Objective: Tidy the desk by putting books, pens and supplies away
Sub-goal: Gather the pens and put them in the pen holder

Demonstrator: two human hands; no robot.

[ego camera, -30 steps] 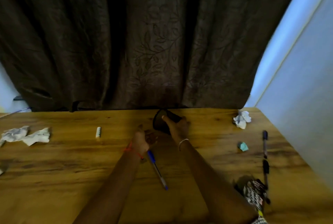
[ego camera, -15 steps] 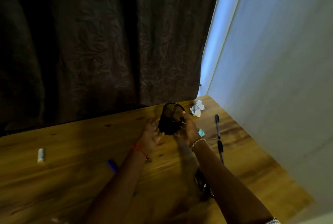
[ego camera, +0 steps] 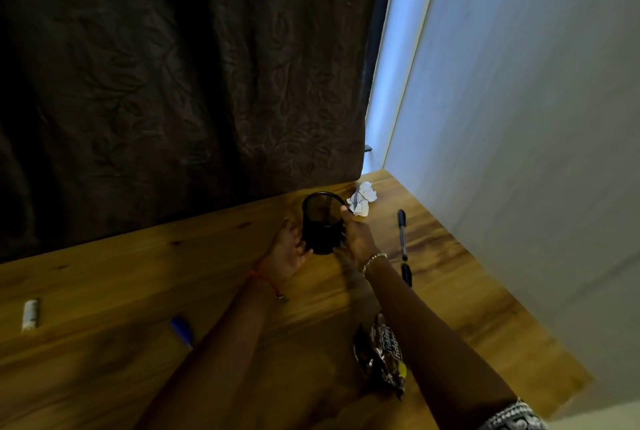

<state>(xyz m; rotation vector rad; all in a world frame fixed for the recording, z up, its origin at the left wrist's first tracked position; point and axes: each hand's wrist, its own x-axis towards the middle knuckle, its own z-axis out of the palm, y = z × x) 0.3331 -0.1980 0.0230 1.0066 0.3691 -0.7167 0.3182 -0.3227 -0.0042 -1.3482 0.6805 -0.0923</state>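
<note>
A black mesh pen cup (ego camera: 322, 221) stands upright on the wooden desk (ego camera: 138, 277) near the far right corner. My right hand (ego camera: 358, 237) grips its right side, thumb at the rim. My left hand (ego camera: 287, 249) touches its left side near the base with fingers spread. A black pen (ego camera: 402, 234) lies to the right of the cup, its cap (ego camera: 407, 273) just below. A blue pen (ego camera: 181, 331) lies by my left forearm. A small white tube (ego camera: 30, 314) lies at the far left.
A crumpled white paper (ego camera: 362, 201) sits right behind the cup. A dark snack wrapper (ego camera: 381, 357) lies under my right forearm. A brown curtain (ego camera: 173, 83) hangs behind the desk and a pale wall (ego camera: 519, 152) bounds its right edge.
The cup was tilted on the desk a second ago and now stands upright between both hands, nearer the right corner. The view has swung right.
</note>
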